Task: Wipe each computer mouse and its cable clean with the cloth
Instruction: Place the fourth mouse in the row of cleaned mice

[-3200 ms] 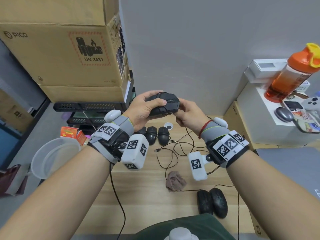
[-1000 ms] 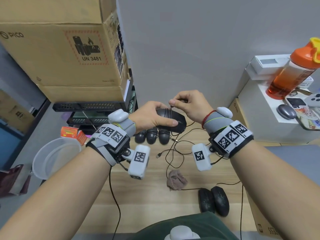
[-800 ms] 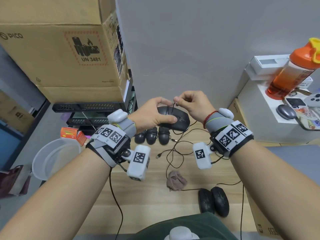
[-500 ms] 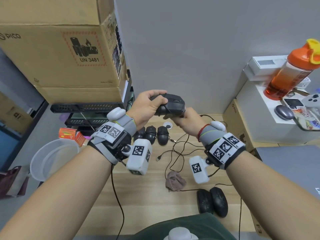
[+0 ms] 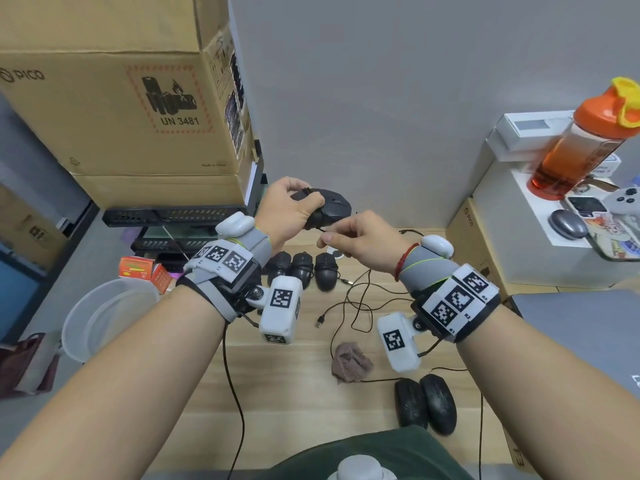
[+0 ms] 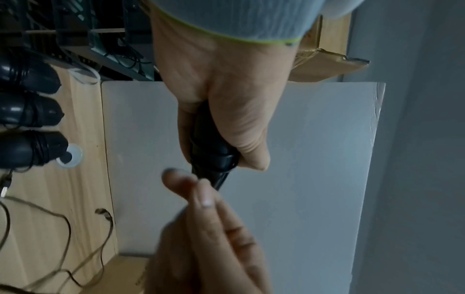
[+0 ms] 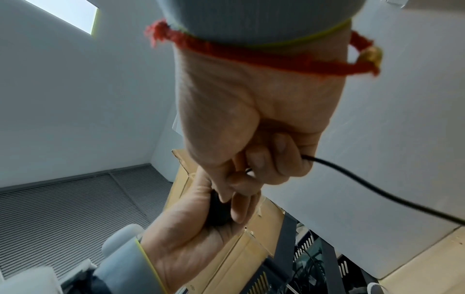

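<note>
The left hand (image 5: 289, 211) grips a black mouse (image 5: 330, 211) in the air above the far end of the worktop (image 5: 277, 375), fingers curled round its body; the right hand (image 5: 360, 239) pinches the mouse's cable (image 7: 372, 184) just beside it, the rest of the cable trailing down to loose loops on the wood. Whether a turn of cable already lies round the mouse is hard to tell from the blurred left wrist view. The brown cloth (image 5: 349, 363) lies crumpled on the worktop, apart from both hands, with a thin cable running under its near edge. Behind the hands three black mice (image 5: 301, 268) sit side by side with cables wound round them, and two more mice (image 5: 426, 403) lie touching near the right forearm. Left of the worktop stand a pale plastic tub (image 5: 104, 317) and a small orange carton (image 5: 136, 268). A large cardboard box (image 5: 114, 98) reads "PICO", "UN 3481" and "Made in China". On the white shelf (image 5: 519, 216) to the right are an orange-capped bottle (image 5: 581, 143), a grey mouse (image 5: 568, 223) and a white game controller (image 5: 623, 202).
</note>
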A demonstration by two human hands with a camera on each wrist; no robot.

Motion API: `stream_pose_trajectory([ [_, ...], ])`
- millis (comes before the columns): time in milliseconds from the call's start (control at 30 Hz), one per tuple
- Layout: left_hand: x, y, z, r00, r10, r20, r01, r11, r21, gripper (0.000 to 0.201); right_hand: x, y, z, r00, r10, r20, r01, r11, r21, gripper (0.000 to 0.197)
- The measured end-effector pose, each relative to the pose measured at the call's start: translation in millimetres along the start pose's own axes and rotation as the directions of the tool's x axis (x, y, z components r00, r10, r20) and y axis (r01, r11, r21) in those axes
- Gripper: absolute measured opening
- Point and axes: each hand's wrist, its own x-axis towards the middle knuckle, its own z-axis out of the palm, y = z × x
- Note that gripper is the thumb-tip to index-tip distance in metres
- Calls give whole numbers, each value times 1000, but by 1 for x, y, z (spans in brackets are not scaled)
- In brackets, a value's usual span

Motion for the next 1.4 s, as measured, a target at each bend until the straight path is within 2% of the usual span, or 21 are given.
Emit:
stream_pose_trajectory([
  [67,2,-4,-4,1000,19,5,-20,989,147,30,-2,-4,-8,1000,3,-11,-3,1000,5,22],
  [167,1,-10,-7,992,27,122,-59,961,269,26,-1,-3,-22,998,-31,-55,32,999,23,23],
  [267,-5,-11,-5,952,31,304,-103,969,226,14,3,0,-32,990,-62,-124,70,996,58,22],
  [333,-11,-6,-4,925,44,378,-107,983,149,9,7,1,-36,982,-70,-177,88,991,97,21],
  [467,-22,6,-4,885,22,466,-77,992,99,31,13,4,-42,971,-55,-233,93,983,159,21],
  [567,-23,8,-5,870,10,493,-114,977,181,47,16,6,-39,981,-37,-191,67,986,155,20],
  [633,-23,9,-6,876,3,483,-130,964,231,45,18,11,-36,980,-32,-198,65,984,164,20],
  [733,-25,14,-6,887,-17,462,-75,981,181,48,23,24,-34,962,-6,-271,61,979,193,21],
  [833,-26,19,-1,910,29,413,-53,998,46,27,21,31,-30,961,13,-276,45,979,200,20],
  [900,-24,21,1,930,66,361,-60,998,-28,21,19,32,-24,971,24,-238,17,985,171,19],
  [1000,-20,24,5,966,82,245,-56,992,-113,21,16,29,-9,982,91,-165,-66,986,152,27],
  [1100,-11,24,8,994,86,69,-76,988,-132,18,13,22,6,995,47,-89,-30,983,183,24],
  [1167,-4,18,5,992,127,-23,-127,992,-23,15,11,14,11,999,15,-38,-10,992,123,24],
  [1267,3,7,-3,974,209,-83,-181,947,267,21,9,-1,7,999,-24,26,24,1000,-1,24],
  [1333,4,4,-7,978,200,-66,-159,908,387,21,8,-9,0,998,-49,27,50,997,-56,25],
  [1400,6,0,-10,986,168,4,-149,866,478,19,8,-14,-10,996,-86,-9,86,996,-3,25],
])
